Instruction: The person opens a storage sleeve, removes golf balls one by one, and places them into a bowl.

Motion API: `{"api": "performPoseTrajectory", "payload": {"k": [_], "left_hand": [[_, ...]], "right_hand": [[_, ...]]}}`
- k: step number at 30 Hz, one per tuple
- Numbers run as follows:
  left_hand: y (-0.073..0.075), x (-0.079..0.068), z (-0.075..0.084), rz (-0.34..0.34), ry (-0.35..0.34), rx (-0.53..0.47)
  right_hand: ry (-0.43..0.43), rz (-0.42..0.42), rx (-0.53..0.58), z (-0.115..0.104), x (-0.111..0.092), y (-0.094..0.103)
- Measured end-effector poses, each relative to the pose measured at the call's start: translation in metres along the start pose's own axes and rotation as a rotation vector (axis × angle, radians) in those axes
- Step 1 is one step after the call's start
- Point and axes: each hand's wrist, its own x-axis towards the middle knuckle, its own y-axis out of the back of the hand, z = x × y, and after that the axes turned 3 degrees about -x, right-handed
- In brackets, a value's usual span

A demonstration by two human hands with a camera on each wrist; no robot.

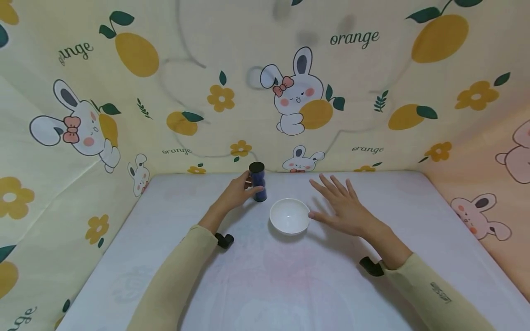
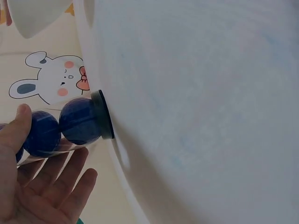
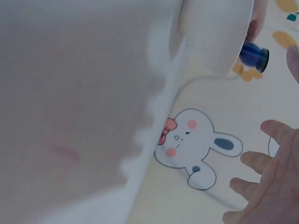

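A white bowl sits at nine o'clock from the right hand, which is spread and holds nothing. Farther back, the left hand grips a tube of blue balls, at its two o'clock.

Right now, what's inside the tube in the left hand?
Blue balls in the clear tube: two show well in the left wrist view, part of another at its edge. The left hand covers some of it; the black cap blocks looking in from above.

Bowl glossy & smooth; tube clear plast.; backdrop matt cloth.
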Motion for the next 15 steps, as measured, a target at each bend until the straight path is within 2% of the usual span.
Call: {"api": "performPoseTrajectory", "payload": {"k": [6,15], "left_hand": [[0.0,-0.002,0.0,0.026,-0.007,-0.008],[0.001,-0.012,0.005,0.02,-0.015,-0.001]], "right_hand": [[0.029,0.0,-0.001,-0.007,0.007,-0.002],[0.067,0.003,0.002,-0.02,0.017,-0.003]]}}
